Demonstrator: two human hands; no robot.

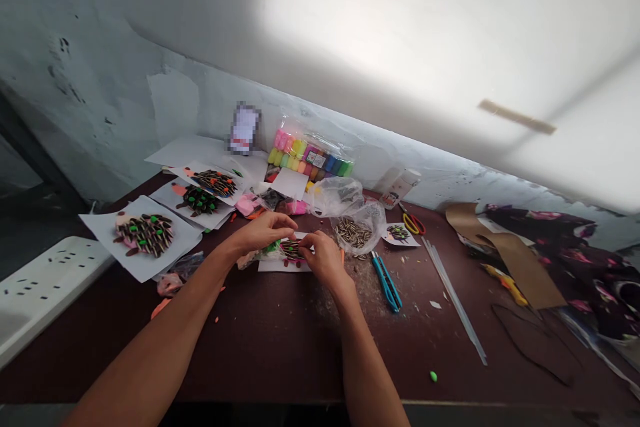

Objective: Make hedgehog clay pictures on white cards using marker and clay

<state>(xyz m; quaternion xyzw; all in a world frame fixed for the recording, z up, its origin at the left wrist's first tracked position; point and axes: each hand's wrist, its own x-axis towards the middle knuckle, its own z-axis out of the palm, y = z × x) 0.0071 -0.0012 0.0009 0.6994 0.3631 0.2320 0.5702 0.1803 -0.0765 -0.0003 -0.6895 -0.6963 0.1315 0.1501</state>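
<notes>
A white card (270,266) lies on the dark red table with a hedgehog figure (291,250) on it, made of pink clay with striped sunflower seeds as spines and bits of green. Over its upper left edge hovers my left hand (264,232), fingers stretched to the right, thumb apart from them, nothing visible in it. My right hand (325,259) is at the figure's right side, fingertips and thumb drawn together in a pinch; whatever they hold is too small to see. A clear plastic bag (376,217) of sunflower seeds (353,233) stands right beside it.
Finished-looking hedgehog cards (183,260) are at left, near a white power strip (55,280). Coloured clay packs (313,157) and a phone (245,128) lean at the back. To the right lie blue-handled tweezers (386,283), scissors (414,223), glue sticks (455,300) and a yellow cutter (507,283).
</notes>
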